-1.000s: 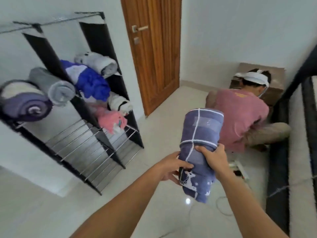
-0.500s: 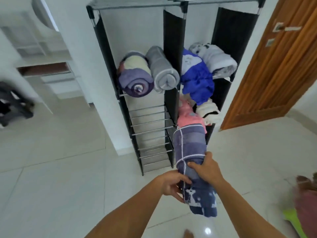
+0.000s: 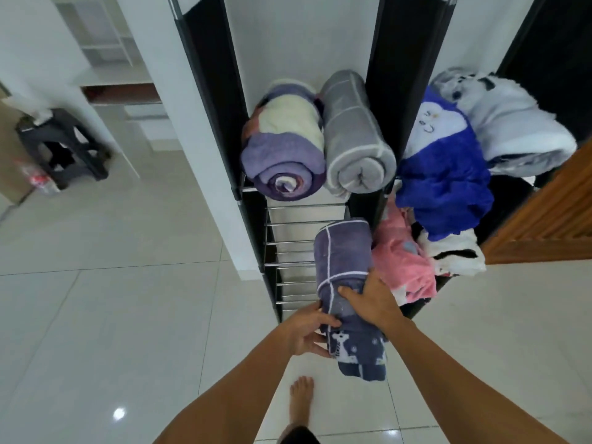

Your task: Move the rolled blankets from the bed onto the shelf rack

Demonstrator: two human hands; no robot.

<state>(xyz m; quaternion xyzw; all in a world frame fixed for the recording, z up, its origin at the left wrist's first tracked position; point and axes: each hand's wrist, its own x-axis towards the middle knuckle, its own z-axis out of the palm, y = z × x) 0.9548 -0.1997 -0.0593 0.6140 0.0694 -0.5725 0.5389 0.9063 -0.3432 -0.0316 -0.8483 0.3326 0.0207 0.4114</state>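
I hold a rolled purple-blue blanket (image 3: pixel 344 267) with white grid lines in both hands, its far end over the lower left shelf bars (image 3: pixel 294 241) of the black shelf rack (image 3: pixel 208 75). My left hand (image 3: pixel 306 328) grips its near left side and my right hand (image 3: pixel 368 302) lies over its top. On the upper left shelf lie a purple-and-cream roll (image 3: pixel 282 149) and a grey roll (image 3: pixel 355 139). The right column holds a bright blue blanket (image 3: pixel 445 174), a pale white-grey roll (image 3: pixel 512 123), a pink blanket (image 3: pixel 403 261) and a white-and-black roll (image 3: pixel 455 254).
A wooden door (image 3: pixel 557 216) stands just right of the rack. A dark plastic stool (image 3: pixel 64 145) sits far left on the pale tiled floor (image 3: pixel 112 299). A white wall pillar (image 3: pixel 192 107) borders the rack's left side. My bare foot (image 3: pixel 301 398) shows below the blanket.
I have turned from the bed side and stepped up to the rack. The held blanket has moved forward and its far end is now over the lower left shelf.
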